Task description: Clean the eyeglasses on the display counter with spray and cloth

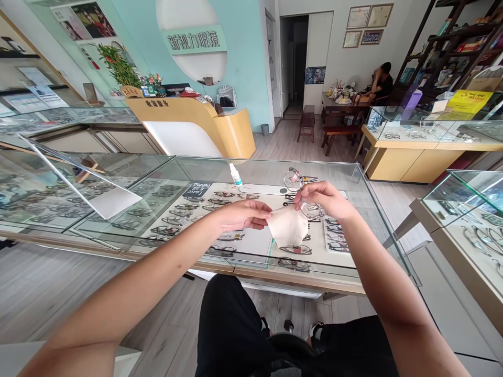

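Note:
A cream-coloured cleaning cloth (288, 226) hangs stretched between my hands above the glass counter. My left hand (247, 214) is closed, pinching the cloth's left corner between thumb and fingers. With closed fingers my right hand (320, 198) grips the cloth's upper right corner together with a pair of clear-framed eyeglasses (313, 210), partly hidden by the hand. Just beyond that hand, another pair of eyeglasses (294, 179) rests on the glass top. A white spray bottle (236, 175) with a blue-green label stands upright farther back, to the left.
Rows of eyeglasses lie inside the glass display counter (251, 256) beneath my hands. A tilted mirror-like panel (113, 201) stands on the left. Another showcase (467, 220) is at right. Beyond are a yellow reception desk (231, 131) and a seated person (383, 84) at a table.

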The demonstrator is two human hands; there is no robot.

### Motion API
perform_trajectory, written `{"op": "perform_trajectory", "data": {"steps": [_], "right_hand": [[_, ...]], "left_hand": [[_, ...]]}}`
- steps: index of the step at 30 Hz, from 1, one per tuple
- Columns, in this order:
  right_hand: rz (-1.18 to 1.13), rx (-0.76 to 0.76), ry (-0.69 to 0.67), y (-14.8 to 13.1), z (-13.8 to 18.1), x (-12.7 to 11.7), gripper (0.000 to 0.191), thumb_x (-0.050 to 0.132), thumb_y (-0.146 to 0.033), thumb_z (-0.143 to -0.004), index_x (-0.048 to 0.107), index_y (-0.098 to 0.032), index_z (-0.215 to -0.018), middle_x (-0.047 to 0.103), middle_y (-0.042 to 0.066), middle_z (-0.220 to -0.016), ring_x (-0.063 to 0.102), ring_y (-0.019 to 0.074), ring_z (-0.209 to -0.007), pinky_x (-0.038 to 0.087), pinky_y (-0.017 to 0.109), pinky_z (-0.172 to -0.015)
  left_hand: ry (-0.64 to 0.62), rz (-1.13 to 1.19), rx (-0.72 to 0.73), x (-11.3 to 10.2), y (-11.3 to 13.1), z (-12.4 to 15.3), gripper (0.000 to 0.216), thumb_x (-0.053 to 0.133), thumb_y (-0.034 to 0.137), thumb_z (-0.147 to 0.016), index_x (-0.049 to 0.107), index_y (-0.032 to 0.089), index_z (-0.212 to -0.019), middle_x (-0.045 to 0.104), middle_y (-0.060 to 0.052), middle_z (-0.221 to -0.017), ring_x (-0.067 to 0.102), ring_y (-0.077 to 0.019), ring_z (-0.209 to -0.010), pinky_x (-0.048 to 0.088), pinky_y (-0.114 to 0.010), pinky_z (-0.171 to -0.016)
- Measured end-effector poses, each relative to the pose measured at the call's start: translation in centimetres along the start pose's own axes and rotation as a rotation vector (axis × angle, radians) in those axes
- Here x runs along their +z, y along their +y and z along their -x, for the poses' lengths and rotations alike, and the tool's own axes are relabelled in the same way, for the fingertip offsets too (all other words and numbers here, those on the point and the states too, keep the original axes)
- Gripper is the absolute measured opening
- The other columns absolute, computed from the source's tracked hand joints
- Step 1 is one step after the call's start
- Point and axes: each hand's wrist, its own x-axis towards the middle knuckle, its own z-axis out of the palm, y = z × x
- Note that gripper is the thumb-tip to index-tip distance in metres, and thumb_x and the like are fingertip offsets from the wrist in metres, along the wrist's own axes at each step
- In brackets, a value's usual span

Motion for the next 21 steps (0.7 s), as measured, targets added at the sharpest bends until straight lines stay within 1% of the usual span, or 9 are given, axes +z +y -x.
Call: {"op": "perform_trajectory", "data": {"steps": [2, 5, 7, 9, 11, 14, 17, 19, 21], "right_hand": [[-0.021, 0.003, 0.037, 0.2, -0.1, 0.0, 0.041, 0.078, -0.059, -0.107, 0.089, -0.022, -0.093, 0.086, 0.006, -0.090, 0.075, 0.0200, -0.085, 0.058, 0.036, -0.084], [-0.116, -0.006, 0.092, 0.5, -0.2, 0.0, 0.043, 0.082, -0.064, -0.102, 0.089, -0.022, -0.093, 0.086, 0.007, -0.090, 0.077, 0.0215, -0.086, 0.061, 0.037, -0.084], [-0.160, 0.011, 0.144, 0.7, -0.2, -0.1, 0.043, 0.084, -0.065, -0.099, 0.088, -0.022, -0.094, 0.085, 0.007, -0.090, 0.078, 0.0226, -0.088, 0.063, 0.037, -0.084], [-0.167, 0.038, 0.221, 0.8, -0.4, -0.2, 0.043, 0.085, -0.065, -0.097, 0.087, -0.022, -0.093, 0.085, 0.007, -0.090, 0.079, 0.0233, -0.089, 0.063, 0.037, -0.084], [-0.161, 0.042, 0.305, 0.9, -0.6, -0.3, 0.044, 0.084, -0.066, -0.096, 0.086, -0.022, -0.091, 0.085, 0.008, -0.090, 0.079, 0.0242, -0.090, 0.064, 0.038, -0.085], [-0.109, -0.016, 0.449, 1.1, -0.9, -0.7, 0.045, 0.080, -0.068, -0.098, 0.086, -0.024, -0.091, 0.084, 0.007, -0.087, 0.080, 0.0263, -0.094, 0.063, 0.042, -0.099], [-0.006, -0.063, 0.589, 1.3, -1.1, -1.1, 0.044, 0.075, -0.066, -0.102, 0.086, -0.025, -0.091, 0.084, 0.006, -0.087, 0.080, 0.0275, -0.101, 0.057, 0.044, -0.113], [0.035, -0.056, 0.619, 1.3, -1.0, -1.3, 0.046, 0.071, -0.066, -0.105, 0.085, -0.025, -0.089, 0.083, 0.006, -0.086, 0.079, 0.0279, -0.100, 0.057, 0.044, -0.113], [0.054, -0.051, 0.590, 1.3, -0.9, -1.3, 0.050, 0.068, -0.067, -0.107, 0.084, -0.025, -0.088, 0.082, 0.006, -0.085, 0.078, 0.0282, -0.099, 0.057, 0.044, -0.111]], "left_hand": [[-0.023, -0.022, 0.029, 0.1, 0.4, 0.0, 0.040, 0.111, 0.033, -0.067, 0.083, 0.017, -0.091, 0.082, -0.005, -0.088, 0.078, -0.0162, -0.082, 0.064, -0.030, -0.083], [-0.030, -0.011, 0.164, 0.8, 1.7, 0.1, 0.036, 0.107, 0.032, -0.068, 0.079, 0.017, -0.084, 0.078, -0.003, -0.084, 0.075, -0.0148, -0.082, 0.062, -0.028, -0.084], [-0.047, 0.017, 0.239, 1.3, 2.8, -0.1, 0.031, 0.101, 0.031, -0.071, 0.074, 0.018, -0.079, 0.072, 0.000, -0.078, 0.070, -0.0133, -0.075, 0.058, -0.027, -0.074], [-0.095, 0.022, 0.261, 1.9, 3.8, -0.5, 0.028, 0.096, 0.030, -0.074, 0.070, 0.019, -0.077, 0.065, 0.001, -0.073, 0.064, -0.0131, -0.066, 0.051, -0.027, -0.061], [-0.140, 0.022, 0.264, 2.4, 4.7, -1.2, 0.027, 0.093, 0.032, -0.076, 0.069, 0.019, -0.077, 0.063, 0.001, -0.070, 0.062, -0.0137, -0.062, 0.047, -0.027, -0.056], [-0.146, 0.069, 0.296, 2.7, 5.6, -2.4, 0.029, 0.096, 0.030, -0.077, 0.070, 0.018, -0.079, 0.067, 0.001, -0.072, 0.066, -0.0127, -0.066, 0.053, -0.026, -0.063], [-0.130, 0.132, 0.312, 2.4, 6.1, -3.7, 0.037, 0.105, 0.030, -0.073, 0.073, 0.017, -0.086, 0.075, 0.000, -0.080, 0.071, -0.0118, -0.071, 0.060, -0.025, -0.073], [-0.120, 0.157, 0.325, 2.0, 6.2, -4.6, 0.042, 0.110, 0.032, -0.072, 0.074, 0.017, -0.087, 0.080, -0.002, -0.085, 0.075, -0.0130, -0.076, 0.063, -0.026, -0.079], [-0.096, 0.189, 0.356, 1.6, 6.0, -5.5, 0.042, 0.111, 0.031, -0.072, 0.075, 0.017, -0.089, 0.083, -0.003, -0.090, 0.080, -0.0149, -0.083, 0.066, -0.029, -0.086]]}}
